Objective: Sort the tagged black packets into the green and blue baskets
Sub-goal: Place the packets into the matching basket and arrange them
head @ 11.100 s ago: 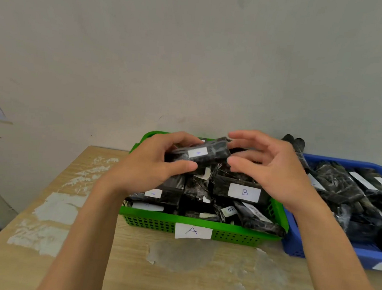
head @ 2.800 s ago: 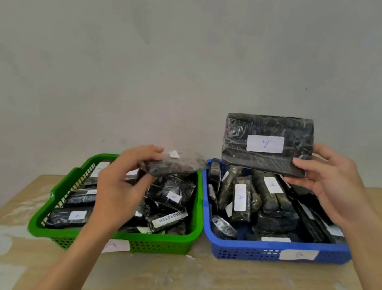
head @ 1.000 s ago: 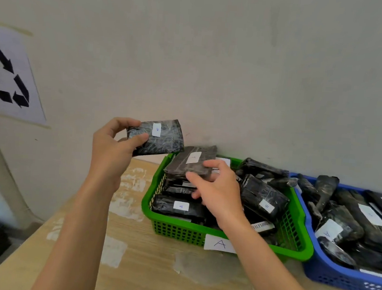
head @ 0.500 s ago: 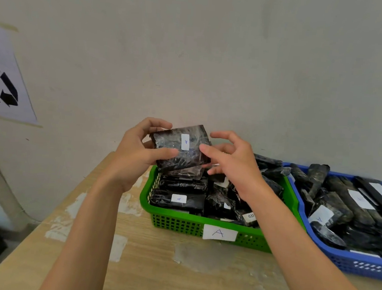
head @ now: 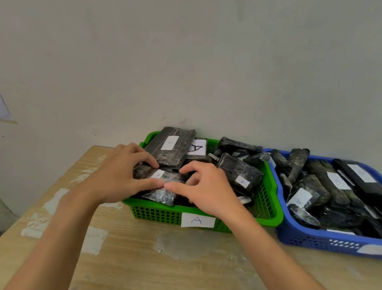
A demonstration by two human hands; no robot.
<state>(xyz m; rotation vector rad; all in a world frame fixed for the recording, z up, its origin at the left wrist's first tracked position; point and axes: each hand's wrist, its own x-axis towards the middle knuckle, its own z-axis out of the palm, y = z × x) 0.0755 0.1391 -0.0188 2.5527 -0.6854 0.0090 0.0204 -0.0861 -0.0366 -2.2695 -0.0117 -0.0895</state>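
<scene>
Both hands hold a small crinkled black plastic packet with a white tag (head: 157,176) low in the front-left corner of the green plastic basket (head: 157,215), whose paper label (head: 197,221) reads A. The left hand (head: 119,175) and right hand (head: 207,189) each keep a curled grip on it, fingers over its far edge and thumbs meeting at its near edge. The tag is too blurred to read. It is probably best laid flat, tag up, with both hands releasing together so the heaped packets (head: 238,173) do not slide.
</scene>
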